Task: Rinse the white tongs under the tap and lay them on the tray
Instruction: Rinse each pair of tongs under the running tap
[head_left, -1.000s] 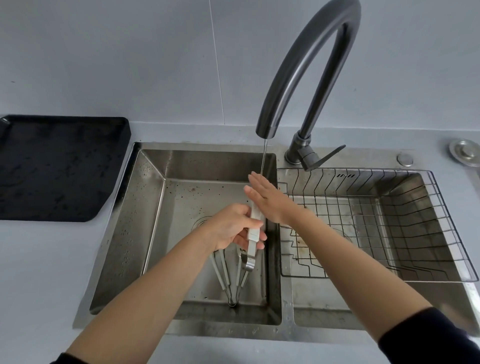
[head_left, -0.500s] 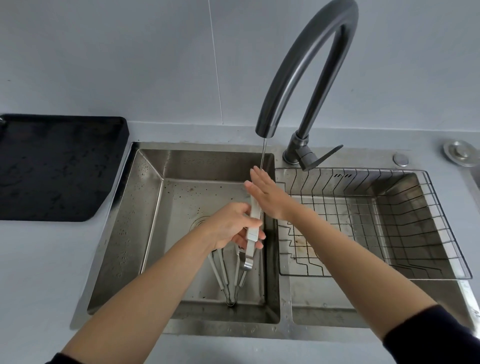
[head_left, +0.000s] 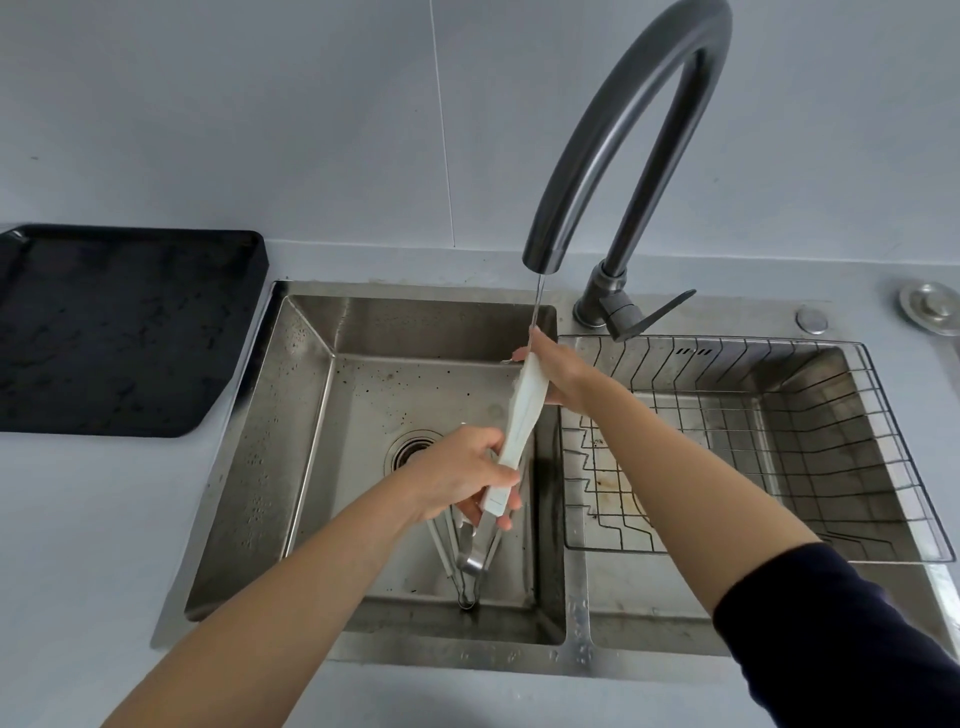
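Observation:
The white tongs point up and away over the left sink basin, their tips under the thin stream from the dark tap. My left hand grips their lower handle end. My right hand lies against the white tips with straight fingers, in the water. The black tray sits on the counter to the left.
Another pair of metal tongs lies in the left basin near the drain. A wire basket fills the right basin. The tap lever and two round metal fittings are behind it.
The white tips of the tongs have come into fuller view, tilted towards me. My right hand has slid up to the tips, closer under the stream.

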